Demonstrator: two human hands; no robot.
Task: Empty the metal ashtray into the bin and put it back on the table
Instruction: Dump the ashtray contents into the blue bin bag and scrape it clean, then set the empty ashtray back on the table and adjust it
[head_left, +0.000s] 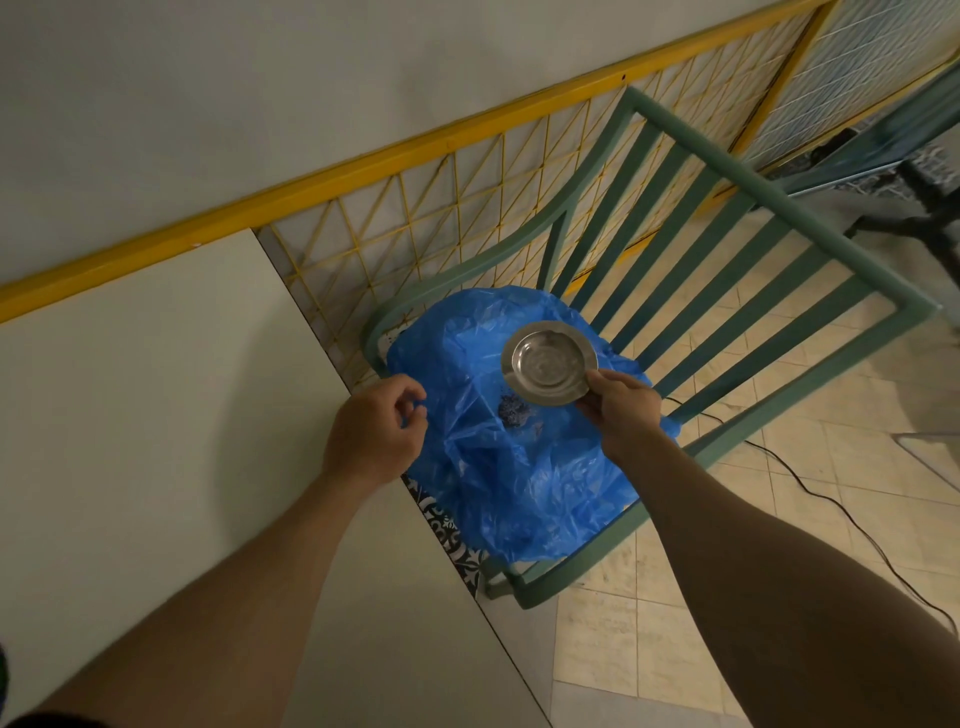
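Right hand (621, 410) pinches metal ashtray (549, 362) rim, tilted over blue bin bag (519, 467) on green chair (727, 218). Left hand (376, 431) grips bag edge at 9 o'clock, beside tabletop (156, 415) edge. Cable (831, 504) on floor at 4 o'clock.

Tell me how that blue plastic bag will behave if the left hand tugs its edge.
The blue plastic bag looks thin and crumpled, so it would probably stretch and fold, not hold shape. The left hand pinches its edge; a tug likely shifts the dark debris inside.

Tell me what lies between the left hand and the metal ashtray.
In the head view, crumpled blue plastic bag fills the stretch between the left hand and the metal ashtray; a dark clump of debris sits on it.
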